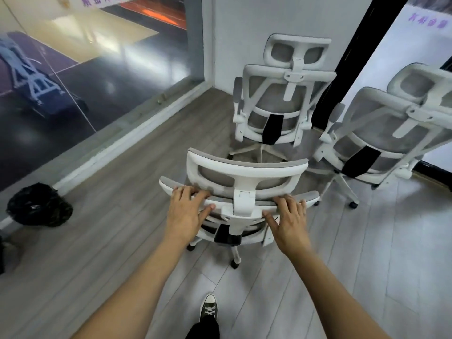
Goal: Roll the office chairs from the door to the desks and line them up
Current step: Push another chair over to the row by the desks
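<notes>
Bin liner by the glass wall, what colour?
Black, glossy and crinkled, on the bin liner at left in the head view.

Near office chair: seat and armrests concealed beneath its own backrest and headrest; only some casters show below. Left hand and right hand: fingertips curl over the backrest's top rail, out of sight. Right-hand chair: headrest cut off by the right picture edge. Middle chair: front of base hidden behind the near headrest. Purple wall lettering: blurred, illegible. Shoe: one only, leg cropped at the bottom edge. Black bag: contents indeterminable.
</notes>
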Demonstrator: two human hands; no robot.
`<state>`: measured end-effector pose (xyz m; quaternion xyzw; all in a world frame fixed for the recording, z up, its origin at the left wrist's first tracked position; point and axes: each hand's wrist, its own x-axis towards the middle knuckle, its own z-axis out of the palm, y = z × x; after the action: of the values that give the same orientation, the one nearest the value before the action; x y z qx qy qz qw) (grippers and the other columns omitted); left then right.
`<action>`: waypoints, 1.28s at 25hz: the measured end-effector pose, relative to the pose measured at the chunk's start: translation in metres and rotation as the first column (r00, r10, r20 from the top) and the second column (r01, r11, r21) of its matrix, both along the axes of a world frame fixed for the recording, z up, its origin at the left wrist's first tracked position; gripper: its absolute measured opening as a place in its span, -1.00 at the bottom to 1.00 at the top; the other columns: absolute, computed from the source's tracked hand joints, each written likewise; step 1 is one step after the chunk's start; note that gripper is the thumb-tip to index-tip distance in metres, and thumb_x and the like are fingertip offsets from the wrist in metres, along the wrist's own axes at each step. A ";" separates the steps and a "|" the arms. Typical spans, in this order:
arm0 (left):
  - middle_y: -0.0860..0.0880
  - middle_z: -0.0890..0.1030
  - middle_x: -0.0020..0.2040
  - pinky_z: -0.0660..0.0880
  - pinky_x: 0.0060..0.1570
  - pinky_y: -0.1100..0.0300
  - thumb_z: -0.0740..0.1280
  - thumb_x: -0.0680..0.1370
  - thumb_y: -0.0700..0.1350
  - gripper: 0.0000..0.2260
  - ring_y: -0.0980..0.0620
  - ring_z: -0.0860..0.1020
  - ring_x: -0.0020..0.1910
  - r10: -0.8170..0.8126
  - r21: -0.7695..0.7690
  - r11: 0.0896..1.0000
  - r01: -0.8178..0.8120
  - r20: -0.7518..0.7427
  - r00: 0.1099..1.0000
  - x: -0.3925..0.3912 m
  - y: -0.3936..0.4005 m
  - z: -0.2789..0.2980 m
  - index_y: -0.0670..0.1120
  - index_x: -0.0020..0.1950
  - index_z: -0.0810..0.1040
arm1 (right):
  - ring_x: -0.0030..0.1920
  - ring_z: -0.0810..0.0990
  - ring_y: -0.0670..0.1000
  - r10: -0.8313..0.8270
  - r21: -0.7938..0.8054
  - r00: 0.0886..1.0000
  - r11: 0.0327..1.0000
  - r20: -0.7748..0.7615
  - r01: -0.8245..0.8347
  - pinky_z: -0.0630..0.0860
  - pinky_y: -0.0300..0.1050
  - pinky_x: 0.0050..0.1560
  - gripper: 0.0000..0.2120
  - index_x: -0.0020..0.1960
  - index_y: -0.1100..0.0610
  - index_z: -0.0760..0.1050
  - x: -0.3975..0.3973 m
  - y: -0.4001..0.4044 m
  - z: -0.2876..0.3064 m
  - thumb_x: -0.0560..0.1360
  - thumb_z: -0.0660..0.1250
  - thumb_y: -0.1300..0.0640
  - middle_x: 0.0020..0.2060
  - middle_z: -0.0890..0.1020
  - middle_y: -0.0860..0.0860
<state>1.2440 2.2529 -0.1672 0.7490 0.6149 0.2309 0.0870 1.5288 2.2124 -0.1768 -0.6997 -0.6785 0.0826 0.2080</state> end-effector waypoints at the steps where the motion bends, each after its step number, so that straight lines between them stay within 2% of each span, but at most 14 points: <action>1: -0.07 0.51 0.03 0.42 0.22 -0.16 0.23 0.53 0.23 -0.62 -0.11 0.35 0.10 0.035 0.006 0.999 -0.035 0.003 0.999 -0.002 -0.016 -0.002 0.06 0.21 0.60 | 0.43 0.33 0.14 0.039 0.006 0.999 0.999 -0.014 -0.039 0.03 0.27 0.55 -0.52 0.29 0.08 0.45 0.000 -0.006 0.000 0.58 0.13 -0.23 0.27 0.50 0.08; 5: -0.06 0.51 0.02 0.38 0.22 -0.18 0.22 0.54 0.25 -0.63 -0.12 0.40 0.06 0.226 0.023 0.974 -0.226 -0.022 0.974 -0.012 -0.098 -0.006 0.07 0.17 0.61 | 0.43 0.36 0.12 0.238 0.080 0.967 0.970 -0.087 -0.232 0.03 0.28 0.54 -0.53 0.30 0.07 0.48 -0.008 -0.034 -0.008 0.58 0.18 -0.23 0.28 0.50 0.05; 9: -0.01 0.51 0.08 0.36 0.23 -0.08 0.22 0.57 0.25 -0.68 -0.10 0.42 0.09 0.456 0.035 0.890 -0.455 -0.085 0.886 -0.021 -0.210 0.000 0.11 0.16 0.57 | 0.47 0.33 0.08 0.484 0.126 0.861 0.874 -0.153 -0.469 -0.02 0.25 0.57 -0.53 0.32 0.07 0.49 -0.031 -0.068 -0.013 0.58 0.22 -0.21 0.32 0.48 0.02; 11: -0.01 0.51 0.09 0.38 0.18 -0.05 0.23 0.57 0.25 -0.69 -0.10 0.43 0.06 0.512 0.034 0.859 -0.510 -0.074 0.856 -0.023 -0.250 -0.001 0.11 0.16 0.57 | 0.47 0.34 0.06 0.552 0.128 0.816 0.833 -0.171 -0.538 0.00 0.27 0.56 -0.55 0.31 0.06 0.50 -0.043 -0.079 -0.012 0.57 0.25 -0.20 0.32 0.47 0.00; 16: -0.02 0.52 0.05 0.41 0.15 -0.07 0.25 0.53 0.24 -0.72 -0.14 0.45 0.05 0.777 0.010 0.627 -0.779 -0.068 0.625 -0.056 -0.377 0.000 0.12 0.13 0.51 | 0.45 0.35 0.02 0.779 0.136 0.597 0.624 -0.193 -0.770 0.03 0.25 0.55 -0.56 0.29 0.05 0.51 -0.130 -0.133 -0.005 0.56 0.26 -0.20 0.30 0.48 -0.04; 20: -0.01 0.50 0.06 0.44 0.13 -0.09 0.22 0.54 0.26 -0.70 -0.14 0.43 0.12 0.900 -0.007 0.434 -0.901 -0.043 0.434 -0.088 -0.481 0.004 0.14 0.15 0.50 | 0.46 0.34 -0.02 0.888 0.140 0.412 0.443 -0.204 -0.886 -0.01 0.19 0.57 -0.56 0.29 0.01 0.49 -0.213 -0.197 -0.008 0.58 0.23 -0.25 0.28 0.49 -0.08; 24: -0.04 0.50 0.10 0.48 0.13 -0.11 0.18 0.55 0.26 -0.66 -0.17 0.41 0.16 0.968 -0.002 0.250 -0.968 0.009 0.250 -0.124 -0.591 0.004 0.11 0.19 0.51 | 0.46 0.34 -0.06 0.936 0.143 0.248 0.289 -0.250 -0.947 0.00 0.17 0.58 -0.56 0.28 -0.02 0.46 -0.303 -0.283 -0.007 0.54 0.28 -0.26 0.25 0.52 -0.10; 27: -0.02 0.49 0.11 0.49 0.13 -0.09 0.26 0.57 0.20 -0.73 -0.16 0.38 0.22 0.993 -0.004 0.108 -0.994 0.052 0.108 -0.152 -0.679 0.000 0.11 0.19 0.51 | 0.46 0.35 -0.06 0.956 0.151 0.121 0.165 -0.268 -0.975 0.02 0.18 0.57 -0.56 0.27 -0.02 0.47 -0.367 -0.360 -0.008 0.51 0.30 -0.25 0.25 0.53 -0.09; 29: -0.01 0.50 0.16 0.50 0.16 -0.08 0.31 0.57 0.13 -0.75 -0.17 0.37 0.26 0.998 0.018 0.040 -0.999 0.040 0.041 -0.174 -0.735 -0.002 0.11 0.21 0.51 | 0.47 0.34 -0.08 0.963 0.157 0.051 0.095 -0.263 -0.983 0.04 0.18 0.56 -0.56 0.27 -0.03 0.47 -0.409 -0.412 -0.006 0.51 0.31 -0.24 0.26 0.52 -0.11; 32: -0.08 0.54 0.12 0.47 0.19 -0.15 0.38 0.55 0.03 -0.78 -0.19 0.41 0.19 1.000 0.094 -0.026 -0.995 -0.015 -0.027 -0.216 -0.818 -0.006 0.04 0.17 0.54 | 0.47 0.33 -0.11 0.961 0.157 -0.034 0.010 -0.275 -0.988 0.06 0.15 0.57 -0.57 0.27 -0.07 0.47 -0.475 -0.493 -0.007 0.50 0.32 -0.26 0.26 0.52 -0.15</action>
<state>1.0283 1.4351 -0.1729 0.0934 0.9615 0.2111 -0.1491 1.0537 1.7198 -0.1835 -0.0053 -0.9263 0.3407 0.1607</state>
